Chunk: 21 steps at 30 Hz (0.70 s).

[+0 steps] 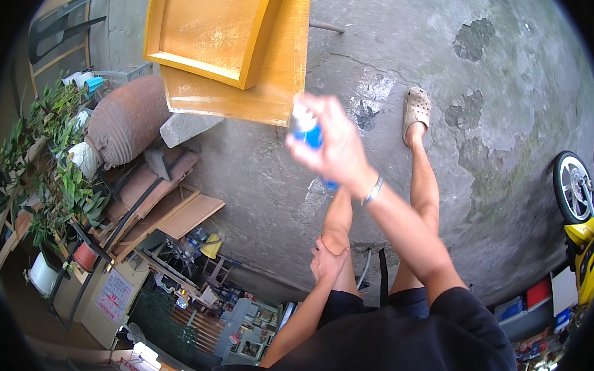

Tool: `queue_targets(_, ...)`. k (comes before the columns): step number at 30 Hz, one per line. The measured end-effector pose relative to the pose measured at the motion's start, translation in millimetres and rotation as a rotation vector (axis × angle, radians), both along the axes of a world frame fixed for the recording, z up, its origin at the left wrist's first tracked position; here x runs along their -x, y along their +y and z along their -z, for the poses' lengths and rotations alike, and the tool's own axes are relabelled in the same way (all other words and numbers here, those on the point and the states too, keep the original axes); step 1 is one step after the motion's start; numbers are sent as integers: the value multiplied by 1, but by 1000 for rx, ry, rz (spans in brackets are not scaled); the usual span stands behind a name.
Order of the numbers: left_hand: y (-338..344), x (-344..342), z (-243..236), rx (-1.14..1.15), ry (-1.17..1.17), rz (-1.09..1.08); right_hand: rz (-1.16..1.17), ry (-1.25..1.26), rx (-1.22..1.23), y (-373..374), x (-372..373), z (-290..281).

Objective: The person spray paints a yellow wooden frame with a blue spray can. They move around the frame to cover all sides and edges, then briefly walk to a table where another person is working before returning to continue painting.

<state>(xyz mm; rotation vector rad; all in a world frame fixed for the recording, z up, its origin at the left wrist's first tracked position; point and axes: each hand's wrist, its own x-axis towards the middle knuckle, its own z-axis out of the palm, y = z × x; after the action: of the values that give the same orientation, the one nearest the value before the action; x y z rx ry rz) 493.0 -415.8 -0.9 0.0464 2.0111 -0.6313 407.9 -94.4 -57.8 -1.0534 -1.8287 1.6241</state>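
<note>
My right hand (335,141), blurred by motion, is closed around a blue spray can (313,138) with a white top. The can is near the front right corner of a yellow-orange wooden board (234,103). On that board lies a shallow wooden frame (196,67) of the same colour, with raised edges and pale, patchy marks on its inner panel. A fine haze seems to hang over the board's edge beside the can. Down at my left knee (335,233), my left hand (328,259) is wrapped round the leg.
A large clay jar (132,120) lies on its side at the left, next to potted plants (70,152) and a concrete block (187,127). Below them are stacked wooden boards (189,215). A yellow motorcycle (586,252) stands at the far right on the cracked concrete floor (509,196).
</note>
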Motion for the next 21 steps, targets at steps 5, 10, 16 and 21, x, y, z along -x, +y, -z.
queue_targets(5,12,-4,-4,10,-8,-6,453,-13,-315,133,-1,25)
queue_targets(10,15,-7,-3,19,-10,4,581,108,-182,160,-7,-6)
queue_targets(16,18,-11,3,63,-88,4,171,162,-3,35,-6,-24)
queue_targets(21,-42,-13,26,62,-346,-23,-283,138,374,-40,-45,-75)
